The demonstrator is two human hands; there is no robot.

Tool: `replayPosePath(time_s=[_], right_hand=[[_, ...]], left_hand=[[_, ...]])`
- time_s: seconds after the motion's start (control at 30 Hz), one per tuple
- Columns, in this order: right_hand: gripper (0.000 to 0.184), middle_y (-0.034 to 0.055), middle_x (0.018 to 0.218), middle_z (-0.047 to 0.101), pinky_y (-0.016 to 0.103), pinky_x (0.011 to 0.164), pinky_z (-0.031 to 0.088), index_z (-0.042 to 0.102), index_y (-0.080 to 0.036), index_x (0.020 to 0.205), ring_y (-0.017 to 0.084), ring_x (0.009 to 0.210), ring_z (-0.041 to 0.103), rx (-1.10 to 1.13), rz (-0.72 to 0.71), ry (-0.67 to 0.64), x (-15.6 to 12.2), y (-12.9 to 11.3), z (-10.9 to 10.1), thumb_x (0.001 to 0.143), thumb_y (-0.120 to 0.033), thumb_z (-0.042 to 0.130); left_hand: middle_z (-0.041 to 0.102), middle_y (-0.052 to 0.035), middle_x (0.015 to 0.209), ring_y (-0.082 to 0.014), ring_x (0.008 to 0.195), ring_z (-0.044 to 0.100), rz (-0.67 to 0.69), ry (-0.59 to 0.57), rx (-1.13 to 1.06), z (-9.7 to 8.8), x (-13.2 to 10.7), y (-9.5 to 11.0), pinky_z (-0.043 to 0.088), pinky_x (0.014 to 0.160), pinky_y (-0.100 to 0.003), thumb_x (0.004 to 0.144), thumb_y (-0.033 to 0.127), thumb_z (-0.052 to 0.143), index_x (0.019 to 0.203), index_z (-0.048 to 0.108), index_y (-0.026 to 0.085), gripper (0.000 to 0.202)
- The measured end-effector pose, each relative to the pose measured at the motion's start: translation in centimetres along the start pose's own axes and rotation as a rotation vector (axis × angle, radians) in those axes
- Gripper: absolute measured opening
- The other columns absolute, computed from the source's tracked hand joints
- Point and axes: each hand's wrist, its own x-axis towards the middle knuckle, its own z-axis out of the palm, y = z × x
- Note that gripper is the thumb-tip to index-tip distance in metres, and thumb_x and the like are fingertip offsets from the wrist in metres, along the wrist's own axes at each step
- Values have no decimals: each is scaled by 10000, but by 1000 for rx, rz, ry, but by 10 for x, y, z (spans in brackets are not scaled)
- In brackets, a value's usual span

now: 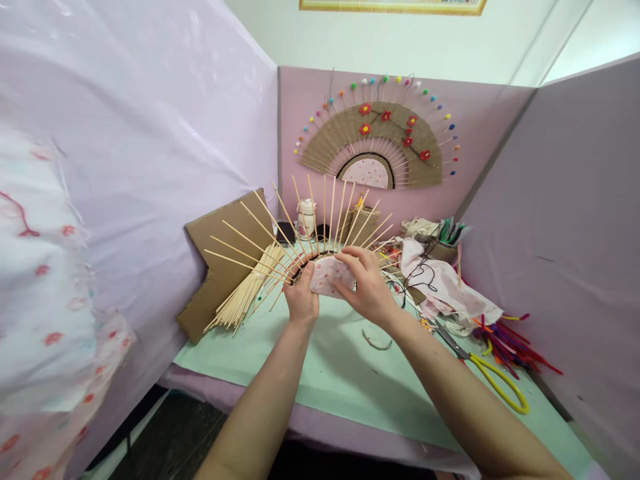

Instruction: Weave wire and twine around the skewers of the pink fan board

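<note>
Head view: my left hand and right hand both pinch the pink floral fabric semicircle ringed by fanned wooden skewers, above the mint-green mat; yellow-handled scissors lie right.

Forearms bare to frame edge (any sleeve out of view); left hand, right hand bare.

A finished fan hangs behind; yellow-handled scissors (beside pipe cleaners) lie on the mat.

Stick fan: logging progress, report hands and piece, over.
Left hand and right hand gripping stick fan at fabric hub. Sticks splay upward. Spare sticks lie left; scissors right.
</note>
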Motion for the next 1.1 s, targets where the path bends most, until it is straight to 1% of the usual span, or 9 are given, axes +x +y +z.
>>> replayPosePath(time_s=[0.1, 0.2, 0.3, 0.43, 0.6, 0.73, 0.87, 0.93, 1.1], right_hand=[[725, 172, 1395, 388, 551, 1052, 340, 363, -191, 1395, 345, 1303, 340, -78, -18, -36, -25, -5, 21, 753, -300, 681], [713, 139, 1446, 358, 583, 1079, 298, 282, -263, 1447, 335, 1367, 281, -166, -11, -13, -43, -5, 46, 810, -178, 591], [657, 114, 1435, 390, 562, 1083, 324, 221, -317, 1469, 288, 1382, 287, -178, 18, 111, -48, 3, 60, 889, -119, 459], [630, 104, 1429, 405, 530, 1077, 372, 148, -330, 1486, 258, 1381, 302, -149, 45, 187, -47, 12, 59, 936, -154, 402], [640, 105, 1428, 411, 520, 1104, 345, 107, -304, 1498, 241, 1408, 239, -160, 47, 213, -49, 13, 59, 943, -137, 378], [666, 98, 1450, 395, 531, 1133, 283, 82, -293, 1502, 233, 1425, 192, -130, 27, 189, -42, 11, 65, 932, -119, 378], [642, 115, 1455, 385, 533, 1114, 304, 193, -252, 1481, 245, 1402, 257, 31, -39, 60, -34, 10, 56, 886, -88, 371], [622, 130, 1413, 422, 517, 1083, 350, 302, -228, 1439, 252, 1354, 341, 139, -19, 59, -31, 11, 46, 841, -81, 390], [366, 127, 1130, 564, 452, 893, 487, 518, -204, 1217, 250, 1068, 541, 229, 299, 329, -21, 18, 27, 852, -201, 492]], left_hand=[[725, -43, 875, -151, 779, 668, -13, -4, 1, 0, -1, -1, 514, 773, -291, 669, 245, 746, 832, 725, 173, 179], [721, -52, 912, -159, 806, 671, -51, -9, 22, 0, -3, -1, 513, 797, -298, 670, 265, 749, 858, 715, 173, 212], [698, -70, 1057, -196, 949, 659, -125, -139, 6, 1, -9, -2, 499, 879, -336, 654, 279, 767, 1040, 676, 219, 401], [643, -90, 1205, -228, 1128, 591, -264, -353, 14, 3, -22, -8, 429, 1006, -349, 602, 218, 807, 1122, 641, 235, 546], [629, -96, 1229, -226, 1180, 557, -335, -397, 30, 1, -27, -16, 393, 1046, -347, 634, 238, 792, 1153, 622, 224, 546], [630, -83, 1231, -212, 1186, 554, -317, -374, 30, -3, -20, -16, 386, 1055, -367, 613, 197, 803, 1200, 586, 245, 627], [674, -79, 1128, -215, 1110, 602, -249, -236, 26, -3, -9, -13, 417, 1022, -372, 619, 235, 798, 1045, 666, 202, 447], [697, -71, 1053, -219, 1059, 628, -209, -182, 30, -2, -4, -10, 434, 1001, -380, 618, 238, 794, 960, 689, 183, 362], [709, -53, 1006, -226, 1038, 636, -140, -168, 38, -2, 1, -7, 442, 987, -415, 596, 196, 792, 936, 697, 192, 353]])
